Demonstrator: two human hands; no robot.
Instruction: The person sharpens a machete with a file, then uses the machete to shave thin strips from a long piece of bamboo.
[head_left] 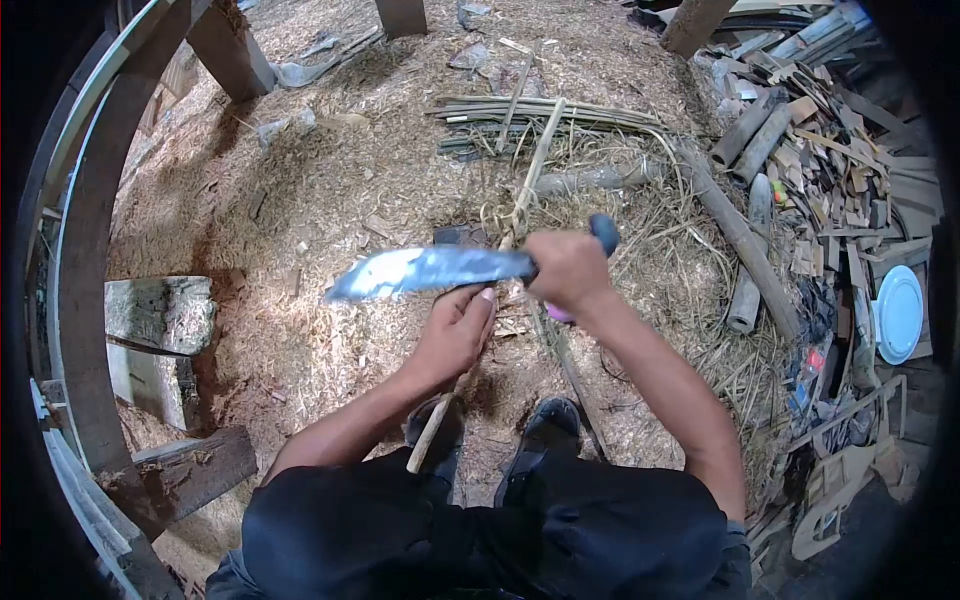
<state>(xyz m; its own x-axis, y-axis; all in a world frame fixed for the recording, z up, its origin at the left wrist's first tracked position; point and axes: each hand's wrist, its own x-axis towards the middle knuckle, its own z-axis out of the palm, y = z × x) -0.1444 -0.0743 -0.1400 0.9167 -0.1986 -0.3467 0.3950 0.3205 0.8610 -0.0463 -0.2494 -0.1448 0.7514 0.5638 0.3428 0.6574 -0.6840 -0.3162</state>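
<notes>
My right hand (568, 268) is closed around the dark handle of a machete (440, 268). Its broad, shiny blade points left and passes just above my left hand in the view. Slightly blurred, the blade hides part of what lies beneath it. My left hand (456, 332) is wrapped round a thin wooden stick (432, 432), whose lower end sticks out toward my legs. Beyond the blade, a pale split strip (540, 155) runs up and away over the pile; whether it joins the stick is hidden. A small purple item (560, 313) shows below my right wrist.
Wood shavings cover the ground. Several long strips (560, 112) lie at the far side, near a log (590, 180) and a long pole (735, 235). Scrap wood (840, 170) and a light blue lid (899, 314) are right. Wood blocks (155, 315) and a timber frame (95, 260) stand left.
</notes>
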